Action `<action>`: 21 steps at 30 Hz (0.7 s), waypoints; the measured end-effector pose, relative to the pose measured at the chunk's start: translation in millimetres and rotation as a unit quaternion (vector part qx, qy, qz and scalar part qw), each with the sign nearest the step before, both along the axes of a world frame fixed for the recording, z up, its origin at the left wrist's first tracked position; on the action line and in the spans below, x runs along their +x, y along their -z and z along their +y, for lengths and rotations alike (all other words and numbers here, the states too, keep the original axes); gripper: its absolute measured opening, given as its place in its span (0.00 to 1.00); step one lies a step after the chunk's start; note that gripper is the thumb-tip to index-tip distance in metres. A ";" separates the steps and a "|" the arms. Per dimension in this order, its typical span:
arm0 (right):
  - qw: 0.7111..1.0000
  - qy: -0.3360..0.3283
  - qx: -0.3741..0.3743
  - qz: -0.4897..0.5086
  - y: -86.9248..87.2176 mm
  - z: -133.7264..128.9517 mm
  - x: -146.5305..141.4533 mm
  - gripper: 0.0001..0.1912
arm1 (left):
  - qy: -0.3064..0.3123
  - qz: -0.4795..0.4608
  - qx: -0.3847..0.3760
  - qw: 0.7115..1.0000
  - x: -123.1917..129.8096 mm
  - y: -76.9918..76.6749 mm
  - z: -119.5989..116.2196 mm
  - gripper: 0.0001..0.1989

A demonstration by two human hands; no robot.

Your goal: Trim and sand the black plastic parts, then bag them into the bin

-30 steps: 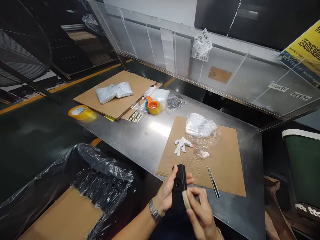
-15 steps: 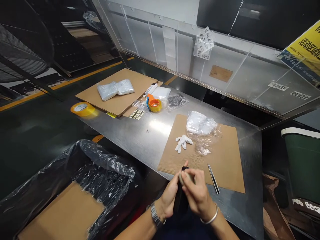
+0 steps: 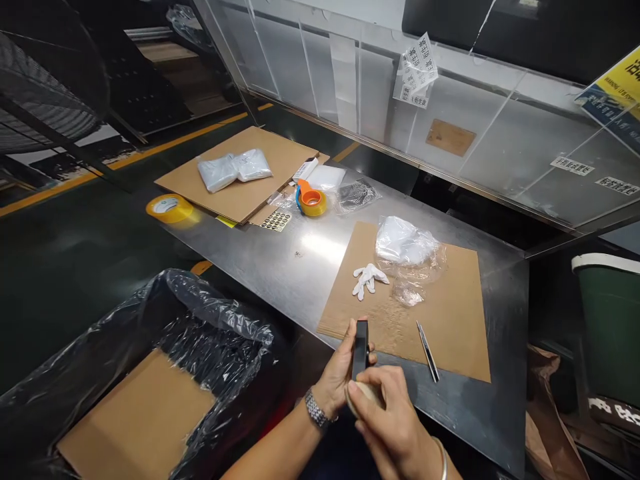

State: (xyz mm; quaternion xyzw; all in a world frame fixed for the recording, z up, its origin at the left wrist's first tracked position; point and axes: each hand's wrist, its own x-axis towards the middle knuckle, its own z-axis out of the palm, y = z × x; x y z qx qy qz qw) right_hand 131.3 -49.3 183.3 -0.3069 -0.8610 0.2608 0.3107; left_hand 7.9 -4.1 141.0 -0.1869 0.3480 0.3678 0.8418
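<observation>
My left hand [image 3: 334, 381] is wrapped round a black flat-sided object [image 3: 360, 350], held above the table's front edge. A beige round pad [image 3: 361, 399] is pinched in my right hand [image 3: 393, 417] and lies against the lower end of the black object. Just beyond my hands is a cardboard sheet [image 3: 455, 313], bearing a white glove [image 3: 369, 280], a clear bag with white contents [image 3: 405, 243], a crumpled clear wrapper [image 3: 409, 292] and a utility knife [image 3: 427, 352] to the right of my hands.
On the metal table [image 3: 280, 273] sit a tape dispenser [image 3: 313, 201], a yellow tape roll [image 3: 170, 209] and stacked cardboard [image 3: 200, 143] with plastic packs [image 3: 235, 168]. A black-lined bin [image 3: 200, 293] stands front left, a green bin [image 3: 607, 320] at right.
My right hand and the beige pad have moved down along the black object toward me, uncovering its upper part. The camera view has shifted slightly.
</observation>
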 end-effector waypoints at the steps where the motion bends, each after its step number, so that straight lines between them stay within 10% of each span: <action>1: 0.999 0.025 0.033 0.009 5.6 -2.6 -2.3 0.31 | 0.012 -0.021 -0.016 1.000 1.0 0.6 0.9 0.20; 13: 0.993 0.104 0.011 0.047 33.9 -3.7 14.6 0.29 | -0.005 -0.064 0.021 0.998 19.9 -1.6 3.7 0.13; 17: 0.998 0.048 0.023 0.045 43.0 -7.3 14.6 0.29 | -0.006 -0.017 0.061 0.998 21.4 -2.3 3.3 0.24; 21: 0.992 0.128 0.007 0.003 79.9 -5.1 35.8 0.28 | -0.037 0.083 0.127 0.988 9.3 -7.2 7.0 0.30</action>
